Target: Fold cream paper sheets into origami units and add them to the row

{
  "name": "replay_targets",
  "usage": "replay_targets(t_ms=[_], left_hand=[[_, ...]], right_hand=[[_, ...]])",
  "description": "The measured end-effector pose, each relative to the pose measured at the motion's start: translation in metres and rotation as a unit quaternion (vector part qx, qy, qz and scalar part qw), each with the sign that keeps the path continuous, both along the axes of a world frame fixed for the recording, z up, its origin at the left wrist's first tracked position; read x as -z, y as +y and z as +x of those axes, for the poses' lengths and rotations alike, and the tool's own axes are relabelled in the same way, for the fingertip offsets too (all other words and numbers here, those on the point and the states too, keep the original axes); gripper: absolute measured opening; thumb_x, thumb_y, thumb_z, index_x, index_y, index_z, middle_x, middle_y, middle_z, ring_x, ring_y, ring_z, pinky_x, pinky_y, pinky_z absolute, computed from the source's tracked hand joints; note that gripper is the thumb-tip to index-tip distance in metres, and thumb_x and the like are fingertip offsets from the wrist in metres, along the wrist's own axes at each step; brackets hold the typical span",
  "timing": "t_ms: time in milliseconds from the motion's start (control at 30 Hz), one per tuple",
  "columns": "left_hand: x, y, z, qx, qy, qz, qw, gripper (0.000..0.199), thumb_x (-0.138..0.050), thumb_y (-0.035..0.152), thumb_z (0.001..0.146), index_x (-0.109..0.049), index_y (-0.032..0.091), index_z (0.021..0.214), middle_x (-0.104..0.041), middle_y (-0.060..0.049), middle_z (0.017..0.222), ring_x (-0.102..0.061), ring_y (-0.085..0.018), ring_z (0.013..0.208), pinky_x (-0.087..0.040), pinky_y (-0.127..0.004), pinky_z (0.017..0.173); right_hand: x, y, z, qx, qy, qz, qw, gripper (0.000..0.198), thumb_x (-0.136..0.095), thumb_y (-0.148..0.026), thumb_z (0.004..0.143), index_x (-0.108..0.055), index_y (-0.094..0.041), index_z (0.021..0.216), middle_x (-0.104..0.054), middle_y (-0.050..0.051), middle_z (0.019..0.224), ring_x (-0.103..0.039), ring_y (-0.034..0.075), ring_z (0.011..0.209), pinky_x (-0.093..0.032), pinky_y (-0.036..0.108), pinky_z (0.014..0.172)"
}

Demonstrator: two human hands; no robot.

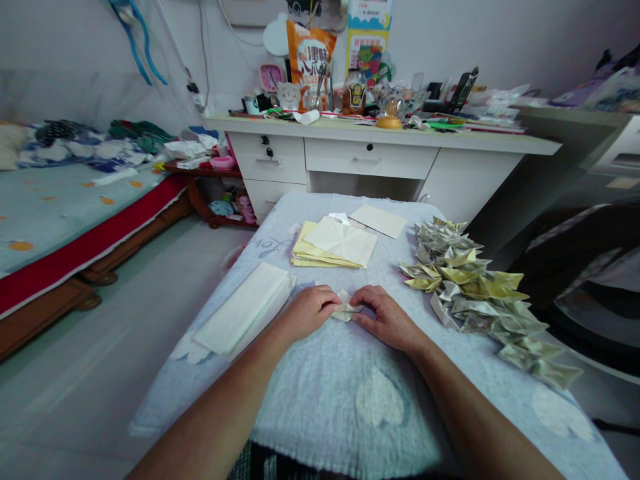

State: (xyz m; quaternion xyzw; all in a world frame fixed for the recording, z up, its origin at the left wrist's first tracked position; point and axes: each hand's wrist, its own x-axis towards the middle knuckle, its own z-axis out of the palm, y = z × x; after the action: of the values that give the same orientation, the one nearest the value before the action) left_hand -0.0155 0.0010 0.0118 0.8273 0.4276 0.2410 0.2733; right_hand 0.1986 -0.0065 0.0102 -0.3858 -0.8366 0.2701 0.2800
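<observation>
Between my two hands, on the cloth-covered table, lies a small folded piece of pale paper (345,308) with raised points. My left hand (313,310) pinches its left side between thumb and fingers. At its right side, my right hand (383,315) grips the edge the same way. Just beyond them sits a stack of yellow and cream paper sheets (327,243), the top one creased. To the left is a bundle of long folded white paper (245,310). Many folded paper pieces (480,287), silvery and yellow, are heaped in rows on the right.
A light blue patterned cloth (320,393) covers the table. One cream sheet (379,220) lies near its far edge. Beyond stands a white desk (370,150) crowded with jars and packets. A bed (75,207) is at the left, a dark chair (595,280) at the right.
</observation>
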Motion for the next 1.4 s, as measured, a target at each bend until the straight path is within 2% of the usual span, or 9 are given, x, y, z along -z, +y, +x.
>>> replay_targets(t_ms=[133,300,533,1067,1400], left_hand=[[-0.002,-0.001,0.001,-0.002,-0.011,0.008,1.000,0.018,-0.050,0.019,0.087,-0.067,0.018,0.082,-0.065,-0.002,0.081,-0.060,-0.014,0.078,-0.043,-0.023,0.070],[-0.001,-0.001,-0.001,0.005,-0.016,0.008,1.000,0.016,-0.051,0.016,0.085,-0.066,0.017,0.080,-0.063,-0.001,0.080,-0.058,-0.013,0.076,-0.043,-0.024,0.070],[0.007,0.000,-0.005,-0.029,0.022,0.045,0.998,0.003,-0.063,0.016,0.075,-0.063,0.019,0.072,-0.061,-0.003,0.091,-0.056,-0.018,0.092,-0.045,-0.031,0.085],[0.014,-0.001,-0.006,-0.086,0.063,0.039,0.994,0.005,-0.063,0.025,0.079,-0.063,0.020,0.077,-0.055,-0.004,0.104,-0.049,-0.021,0.099,-0.039,-0.036,0.090],[0.003,-0.006,0.004,-0.127,0.125,0.034,0.983,0.012,-0.055,0.024,0.084,-0.062,0.019,0.075,-0.056,-0.004,0.101,-0.048,-0.020,0.096,-0.039,-0.036,0.089]], right_hand=[[0.002,-0.001,-0.001,0.019,0.010,0.000,1.000,0.013,-0.064,-0.018,0.081,-0.063,-0.020,0.093,-0.063,0.003,0.090,-0.054,0.019,0.088,-0.039,0.033,0.081],[0.007,0.000,-0.004,0.039,0.003,0.012,0.999,0.008,-0.061,-0.014,0.082,-0.066,-0.020,0.081,-0.061,0.003,0.088,-0.053,0.018,0.087,-0.039,0.033,0.080],[0.011,0.001,-0.006,0.087,-0.039,0.009,0.995,0.006,-0.064,-0.019,0.082,-0.066,-0.020,0.076,-0.059,0.004,0.091,-0.050,0.020,0.091,-0.037,0.036,0.083],[0.012,0.001,-0.017,0.179,-0.122,0.011,0.976,0.011,-0.057,-0.019,0.086,-0.061,-0.019,0.075,-0.057,0.006,0.091,-0.046,0.020,0.089,-0.032,0.033,0.077],[0.007,0.001,-0.021,0.223,-0.167,-0.008,0.960,0.014,-0.057,-0.024,0.086,-0.063,-0.019,0.074,-0.057,0.005,0.095,-0.046,0.020,0.092,-0.031,0.031,0.079]])
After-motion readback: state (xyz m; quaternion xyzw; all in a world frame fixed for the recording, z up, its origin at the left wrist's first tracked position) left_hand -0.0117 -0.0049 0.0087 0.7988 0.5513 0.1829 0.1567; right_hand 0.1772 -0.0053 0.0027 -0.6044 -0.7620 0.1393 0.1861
